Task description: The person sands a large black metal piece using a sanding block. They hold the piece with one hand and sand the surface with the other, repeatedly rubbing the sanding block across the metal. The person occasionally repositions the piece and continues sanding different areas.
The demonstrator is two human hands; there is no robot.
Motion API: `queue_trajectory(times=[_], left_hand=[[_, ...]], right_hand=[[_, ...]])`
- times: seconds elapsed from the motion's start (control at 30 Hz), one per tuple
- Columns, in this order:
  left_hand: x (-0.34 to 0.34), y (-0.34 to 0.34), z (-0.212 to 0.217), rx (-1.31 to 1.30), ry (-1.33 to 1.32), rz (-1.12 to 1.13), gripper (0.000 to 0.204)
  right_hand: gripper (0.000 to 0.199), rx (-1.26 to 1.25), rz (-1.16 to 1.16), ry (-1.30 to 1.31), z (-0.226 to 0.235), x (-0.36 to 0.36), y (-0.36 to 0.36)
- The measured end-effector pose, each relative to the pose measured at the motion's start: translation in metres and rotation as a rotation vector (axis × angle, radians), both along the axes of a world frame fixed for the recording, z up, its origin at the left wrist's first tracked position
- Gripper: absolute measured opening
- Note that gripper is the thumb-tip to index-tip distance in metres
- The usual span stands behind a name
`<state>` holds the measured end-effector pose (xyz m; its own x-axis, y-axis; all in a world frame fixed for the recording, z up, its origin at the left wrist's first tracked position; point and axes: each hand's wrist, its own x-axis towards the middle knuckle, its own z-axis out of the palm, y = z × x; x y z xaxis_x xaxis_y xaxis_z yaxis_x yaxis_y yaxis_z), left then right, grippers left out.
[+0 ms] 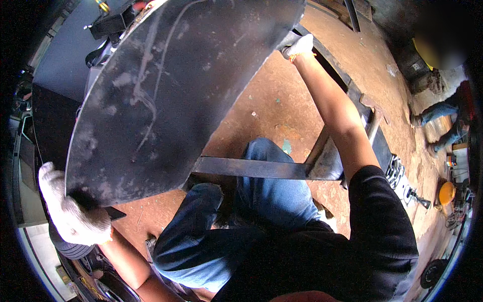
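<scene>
The gloved left hand (75,217) grips the near corner of a dark sheet (176,100); the gloved right hand (300,47) is by its far right edge, its hold unclear. The sheet seems lifted above the brown floor (274,93) and metal bar (251,167), not yet set down.

Workshop, worn brown floor (274,88), hammer (374,126), dark metal frame (251,167), large scuffed black sheet (186,85)

From the wearer's head, one fisheye camera looks down closely over jeans (216,241).
</scene>
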<state>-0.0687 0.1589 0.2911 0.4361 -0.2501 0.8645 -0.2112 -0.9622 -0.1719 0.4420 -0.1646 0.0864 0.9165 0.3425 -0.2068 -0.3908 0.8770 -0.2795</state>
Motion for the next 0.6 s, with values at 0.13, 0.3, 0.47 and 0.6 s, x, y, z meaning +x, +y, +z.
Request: queue_trajectory(times=[0.13, 0.3, 0.47, 0.6], left_hand=[[0.001, -0.002, 0.004, 0.019, 0.103, -0.035, 0.040], [0.019, -0.031, -0.013, -0.211, 0.020, 0.014, 0.033], [0.010, -0.055, -0.008, -0.299, 0.054, 0.152, 0.019], [0.031, -0.072, 0.012, -0.180, 0.052, 0.066, 0.012]], right_hand=[[0.060, -0.084, -0.065, -0.327, -0.030, 0.067, 0.007], [0.064, -0.200, 0.050, -0.188, -0.042, 0.062, 0.014], [0.057, -0.211, 0.236, -0.132, -0.011, -0.029, 0.041], [0.061, -0.188, 0.224, -0.049, -0.026, 0.015, 0.021]])
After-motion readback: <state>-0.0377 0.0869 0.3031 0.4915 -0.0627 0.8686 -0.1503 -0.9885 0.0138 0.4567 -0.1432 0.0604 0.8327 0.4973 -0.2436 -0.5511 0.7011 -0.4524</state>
